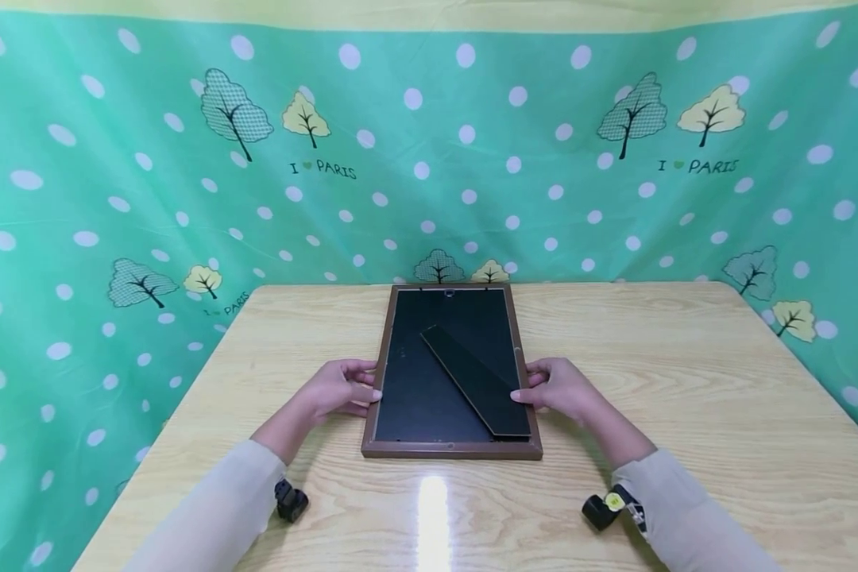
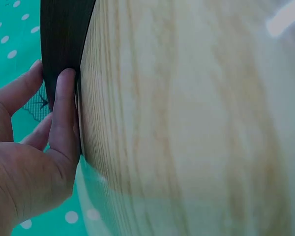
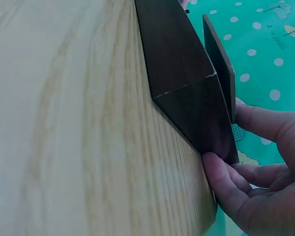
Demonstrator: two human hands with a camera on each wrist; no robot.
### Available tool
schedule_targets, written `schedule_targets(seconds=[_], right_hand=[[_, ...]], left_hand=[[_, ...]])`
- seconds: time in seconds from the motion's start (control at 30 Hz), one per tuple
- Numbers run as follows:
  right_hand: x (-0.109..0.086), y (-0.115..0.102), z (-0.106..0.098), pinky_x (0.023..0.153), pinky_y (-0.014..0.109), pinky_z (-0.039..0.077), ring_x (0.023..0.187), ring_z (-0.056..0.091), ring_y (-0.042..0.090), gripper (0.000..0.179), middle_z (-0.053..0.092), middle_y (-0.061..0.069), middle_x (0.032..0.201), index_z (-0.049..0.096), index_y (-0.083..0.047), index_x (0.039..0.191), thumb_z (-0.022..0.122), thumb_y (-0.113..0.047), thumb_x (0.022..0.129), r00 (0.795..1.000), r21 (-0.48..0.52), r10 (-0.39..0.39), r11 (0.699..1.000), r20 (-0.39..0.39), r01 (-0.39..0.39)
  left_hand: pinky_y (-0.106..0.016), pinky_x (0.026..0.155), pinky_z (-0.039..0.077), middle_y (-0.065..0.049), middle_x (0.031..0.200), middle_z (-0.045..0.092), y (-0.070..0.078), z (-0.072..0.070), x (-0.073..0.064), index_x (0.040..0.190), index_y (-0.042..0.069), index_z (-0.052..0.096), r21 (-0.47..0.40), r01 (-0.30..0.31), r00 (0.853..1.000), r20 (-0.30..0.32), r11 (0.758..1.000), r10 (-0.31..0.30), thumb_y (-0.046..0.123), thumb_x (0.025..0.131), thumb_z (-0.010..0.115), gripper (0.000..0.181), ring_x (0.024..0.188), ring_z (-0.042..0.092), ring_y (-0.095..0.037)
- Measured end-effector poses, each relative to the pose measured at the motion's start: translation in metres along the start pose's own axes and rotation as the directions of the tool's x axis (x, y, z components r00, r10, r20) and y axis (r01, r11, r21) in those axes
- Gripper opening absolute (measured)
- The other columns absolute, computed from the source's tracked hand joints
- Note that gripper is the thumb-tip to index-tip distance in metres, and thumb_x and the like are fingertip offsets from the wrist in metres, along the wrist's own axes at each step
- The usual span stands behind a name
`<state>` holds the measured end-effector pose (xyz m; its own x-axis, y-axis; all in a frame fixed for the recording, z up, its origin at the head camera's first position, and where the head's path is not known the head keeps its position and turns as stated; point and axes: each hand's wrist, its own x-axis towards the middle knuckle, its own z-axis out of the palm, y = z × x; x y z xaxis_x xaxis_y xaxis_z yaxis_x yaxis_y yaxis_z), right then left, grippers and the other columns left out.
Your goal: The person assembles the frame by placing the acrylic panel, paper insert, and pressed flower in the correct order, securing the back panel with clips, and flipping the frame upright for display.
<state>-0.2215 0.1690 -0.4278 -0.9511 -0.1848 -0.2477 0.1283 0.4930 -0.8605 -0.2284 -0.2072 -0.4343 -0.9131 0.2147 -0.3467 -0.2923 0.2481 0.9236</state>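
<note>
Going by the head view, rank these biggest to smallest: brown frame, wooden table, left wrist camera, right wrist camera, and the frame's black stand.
1. Wooden table
2. Brown frame
3. Black stand
4. Left wrist camera and right wrist camera: they look too alike to rank.

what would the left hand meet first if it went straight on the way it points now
The left hand would meet the picture frame's brown left rail first; its fingers touch that now. Past it, the easel stand seems to lie roughly in line, though depth is unclear.
</note>
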Motion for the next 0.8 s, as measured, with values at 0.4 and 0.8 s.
schedule_targets(seconds=[0.4,0.8], right_hand=[[-0.004,-0.002,0.002,0.067,0.032,0.051,0.082,0.058,0.023,0.064,0.057,0.017,0.101,0.051,0.012,0.129,0.082,-0.014,0.08,1.0,-0.044,-0.02,0.999,0.003,0.02],[-0.009,-0.001,0.002,0.068,0.032,0.052,0.083,0.059,0.024,0.065,0.055,0.018,0.103,0.049,0.012,0.129,0.082,-0.014,0.079,1.0,-0.039,0.016,0.999,-0.008,-0.017]], left_hand=[[-0.036,0.057,0.055,-0.011,0.096,0.046,0.015,0.016,0.002,0.116,-0.004,0.05,0.073,0.074,0.991,-0.118,0.995,-0.065,-0.013,0.071,0.076,0.054,0.066,0.062,-0.023],[-0.036,0.084,0.053,-0.018,0.121,0.053,0.005,0.011,-0.02,0.148,-0.006,0.032,0.299,-0.112,0.993,0.079,0.947,0.093,0.006,0.075,0.085,0.091,0.104,0.055,-0.026]])
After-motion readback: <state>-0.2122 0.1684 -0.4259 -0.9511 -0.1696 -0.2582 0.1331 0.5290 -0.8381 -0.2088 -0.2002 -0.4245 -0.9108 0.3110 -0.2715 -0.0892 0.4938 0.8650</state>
